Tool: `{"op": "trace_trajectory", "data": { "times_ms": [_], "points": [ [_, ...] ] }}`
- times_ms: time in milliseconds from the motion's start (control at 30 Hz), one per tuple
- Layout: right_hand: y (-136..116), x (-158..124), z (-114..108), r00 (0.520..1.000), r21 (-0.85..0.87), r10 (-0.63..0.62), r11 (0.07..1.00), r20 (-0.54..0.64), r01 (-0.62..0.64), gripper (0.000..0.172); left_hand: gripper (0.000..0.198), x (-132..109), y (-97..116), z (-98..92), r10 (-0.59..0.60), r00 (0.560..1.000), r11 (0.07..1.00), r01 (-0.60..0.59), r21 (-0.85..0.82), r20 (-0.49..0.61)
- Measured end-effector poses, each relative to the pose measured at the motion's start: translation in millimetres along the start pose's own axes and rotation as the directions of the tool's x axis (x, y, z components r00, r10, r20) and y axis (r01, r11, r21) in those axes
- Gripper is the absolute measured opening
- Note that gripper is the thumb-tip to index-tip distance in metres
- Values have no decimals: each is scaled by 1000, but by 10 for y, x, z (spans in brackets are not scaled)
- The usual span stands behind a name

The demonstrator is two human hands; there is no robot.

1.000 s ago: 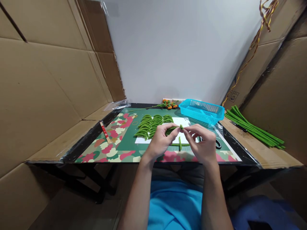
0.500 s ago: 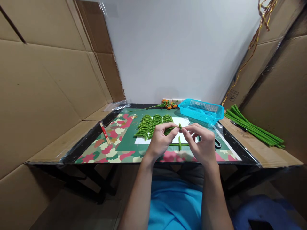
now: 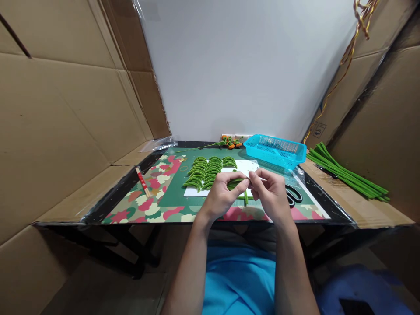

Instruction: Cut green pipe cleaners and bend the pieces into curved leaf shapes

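My left hand [image 3: 223, 192] is closed, thumb and forefinger pinching a green fuzzy pipe cleaner [image 3: 234, 182], part of which shows under the curled fingers. The fingertips of my right hand [image 3: 271, 192] meet the left ones and pinch the same pipe cleaner's end, which they cover. Below the hands, a short straight pipe cleaner piece [image 3: 246, 198] lies crosswise near another green length. To the left, rows of curved green pipe cleaner pieces [image 3: 213, 168] rest on a white sheet of paper [image 3: 246, 165]. Black-handled scissors [image 3: 294, 195] lie just right of my right hand, partly hidden by it.
A blue plastic basket [image 3: 275, 151] stands at the back right, beside orange and green pipe cleaner flowers [image 3: 231, 142]. Long green pipe cleaners [image 3: 349, 173] and a black pen [image 3: 326, 171] lie on cardboard at right. Red-wrapped chopsticks [image 3: 142, 181] lie left. Cardboard walls flank the table.
My right hand has shifted slightly left against my left fingertips. The green end that stuck up between the hands is now covered by fingers. More of the scissors shows.
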State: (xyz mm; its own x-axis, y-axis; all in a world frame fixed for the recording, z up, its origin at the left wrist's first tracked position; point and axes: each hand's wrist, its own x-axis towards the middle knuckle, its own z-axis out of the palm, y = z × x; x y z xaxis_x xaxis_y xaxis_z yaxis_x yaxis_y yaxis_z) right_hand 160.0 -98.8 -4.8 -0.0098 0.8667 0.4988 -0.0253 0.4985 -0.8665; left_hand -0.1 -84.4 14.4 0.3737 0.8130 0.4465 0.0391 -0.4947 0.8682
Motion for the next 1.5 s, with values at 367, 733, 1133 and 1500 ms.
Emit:
{"op": "trace_trajectory", "data": {
  "times_ms": [367,733,1133,1500],
  "points": [
    [-214,-90,-292,827,-533,-306,647,473,545,21,39,-181,-62,-260,-272,932,905,333,-265,240],
    [-164,-146,-380,301,-460,-558,-168,773,872,11,36,-346,-14,-216,-191,896,920,306,-244,402],
    [-84,-59,-200,471,-359,-556,306,685,882,30,36,-472,41,-277,-58,951,963,133,-233,303],
    [-262,-184,-147,905,-118,-76,984,419,137,30,31,-434,121,-144,85,992,995,-79,-66,96]
  ]
}}
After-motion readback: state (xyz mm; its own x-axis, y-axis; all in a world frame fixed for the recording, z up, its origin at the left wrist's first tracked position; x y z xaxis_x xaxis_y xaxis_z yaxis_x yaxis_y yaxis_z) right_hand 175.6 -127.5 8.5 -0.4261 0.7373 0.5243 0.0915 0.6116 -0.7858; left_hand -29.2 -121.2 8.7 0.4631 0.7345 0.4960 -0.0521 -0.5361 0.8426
